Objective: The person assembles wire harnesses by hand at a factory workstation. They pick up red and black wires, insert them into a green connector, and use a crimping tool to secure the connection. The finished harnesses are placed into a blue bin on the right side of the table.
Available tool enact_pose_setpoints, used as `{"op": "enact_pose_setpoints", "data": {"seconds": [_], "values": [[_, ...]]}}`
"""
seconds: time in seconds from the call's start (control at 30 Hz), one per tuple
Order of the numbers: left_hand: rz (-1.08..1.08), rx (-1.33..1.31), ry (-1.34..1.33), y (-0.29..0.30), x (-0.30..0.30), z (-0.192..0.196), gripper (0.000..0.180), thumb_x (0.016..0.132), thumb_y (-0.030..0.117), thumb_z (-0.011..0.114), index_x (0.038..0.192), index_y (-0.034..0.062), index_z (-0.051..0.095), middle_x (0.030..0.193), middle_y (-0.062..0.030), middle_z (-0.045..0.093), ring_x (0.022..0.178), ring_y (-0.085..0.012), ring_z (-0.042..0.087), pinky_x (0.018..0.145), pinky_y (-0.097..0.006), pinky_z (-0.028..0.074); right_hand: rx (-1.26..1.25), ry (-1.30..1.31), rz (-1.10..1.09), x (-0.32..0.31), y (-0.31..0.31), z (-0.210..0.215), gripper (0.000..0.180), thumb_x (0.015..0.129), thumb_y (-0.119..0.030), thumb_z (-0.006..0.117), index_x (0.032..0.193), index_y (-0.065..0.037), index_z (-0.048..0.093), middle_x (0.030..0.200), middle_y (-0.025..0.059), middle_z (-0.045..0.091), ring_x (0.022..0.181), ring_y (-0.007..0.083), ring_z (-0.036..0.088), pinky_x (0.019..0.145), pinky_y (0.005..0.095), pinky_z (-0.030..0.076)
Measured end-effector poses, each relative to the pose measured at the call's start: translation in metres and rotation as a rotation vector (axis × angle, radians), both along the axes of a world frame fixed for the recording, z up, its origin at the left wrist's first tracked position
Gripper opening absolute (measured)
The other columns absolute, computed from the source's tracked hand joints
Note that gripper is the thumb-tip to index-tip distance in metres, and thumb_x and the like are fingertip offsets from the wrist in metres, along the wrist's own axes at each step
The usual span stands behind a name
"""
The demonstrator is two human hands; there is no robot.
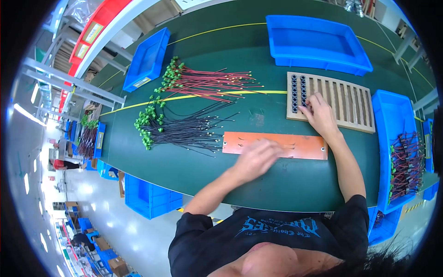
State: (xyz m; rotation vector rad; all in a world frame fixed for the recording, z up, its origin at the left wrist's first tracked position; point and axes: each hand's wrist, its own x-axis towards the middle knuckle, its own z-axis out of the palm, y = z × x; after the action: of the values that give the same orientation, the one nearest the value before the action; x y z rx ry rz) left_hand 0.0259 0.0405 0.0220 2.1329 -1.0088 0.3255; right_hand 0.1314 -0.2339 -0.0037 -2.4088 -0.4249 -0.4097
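Note:
My left hand [256, 159] is blurred and hovers over the left half of a flat orange board [300, 144] on the green table [175, 168]; I cannot make out anything in it. My right hand [320, 115] rests palm down on a wooden slotted rack [344, 99]. Its fingertips touch two columns of black rings [297, 92] set in the rack's left slots. The fingers hide whether they pinch a ring.
Black wires with green ends [184, 130] lie fanned left of the board, and red wires with green ends [207, 83] lie behind them. Blue bins stand at the back [318, 44] and back left [146, 57]. A blue bin at the right [385, 138] holds wired parts.

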Motion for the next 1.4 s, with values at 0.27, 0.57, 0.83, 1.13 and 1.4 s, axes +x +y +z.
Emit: {"op": "enact_pose_setpoints", "data": {"seconds": [0.27,0.57,0.83,1.13,1.4], "values": [[0.619,0.731,-0.006,0.199,0.119,0.029,0.020,0.081,0.000,0.067,0.099,0.0059,0.070,0.095,-0.0137,0.071,0.097,-0.0335,0.068,0.083,-0.046,0.055,-0.034,-0.220,0.050,0.001,-0.003,0.001,0.025,0.088,-0.017,0.078,0.092,0.000,0.059,0.099,0.0138,0.052,0.082,0.0334,0.063,0.069,0.0456,0.053],[0.504,0.706,0.225,0.200,0.147,0.038,0.029,0.079,0.002,0.065,0.106,0.0041,0.075,0.093,-0.0170,0.068,0.094,-0.0358,0.067,0.085,-0.046,0.055,-0.064,-0.122,0.010,0.001,-0.007,-0.002,0.026,0.090,-0.021,0.075,0.095,-0.002,0.058,0.100,0.0123,0.053,0.083,0.0340,0.063,0.070,0.0458,0.055],[0.509,0.858,-0.176,0.218,0.180,0.023,0.014,0.083,0.004,0.066,0.096,0.0063,0.073,0.094,-0.0127,0.062,0.092,-0.0343,0.067,0.078,-0.046,0.056,-0.038,-0.154,0.036,-0.001,-0.006,0.001,0.024,0.090,-0.019,0.074,0.093,-0.002,0.059,0.099,0.0110,0.054,0.085,0.0320,0.064,0.069,0.0443,0.056],[0.541,0.889,-0.125,0.210,0.224,-0.001,0.018,0.090,0.017,0.069,0.107,0.0111,0.069,0.100,-0.0115,0.062,0.088,-0.0354,0.070,0.073,-0.049,0.058,0.030,-0.227,0.026,-0.001,-0.010,-0.002,0.023,0.086,-0.017,0.076,0.091,-0.002,0.060,0.096,0.0106,0.056,0.083,0.0316,0.065,0.069,0.0439,0.056],[0.848,0.262,-0.222,0.226,0.200,0.045,0.019,0.095,0.006,0.060,0.113,0.0051,0.069,0.092,-0.0201,0.073,0.082,-0.0395,0.071,0.073,-0.048,0.056,0.488,-0.214,-0.033,0.005,-0.018,-0.012,0.023,0.093,-0.019,0.074,0.098,-0.002,0.059,0.089,0.0132,0.066,0.075,0.0245,0.070,0.064,0.0373,0.055]]}}
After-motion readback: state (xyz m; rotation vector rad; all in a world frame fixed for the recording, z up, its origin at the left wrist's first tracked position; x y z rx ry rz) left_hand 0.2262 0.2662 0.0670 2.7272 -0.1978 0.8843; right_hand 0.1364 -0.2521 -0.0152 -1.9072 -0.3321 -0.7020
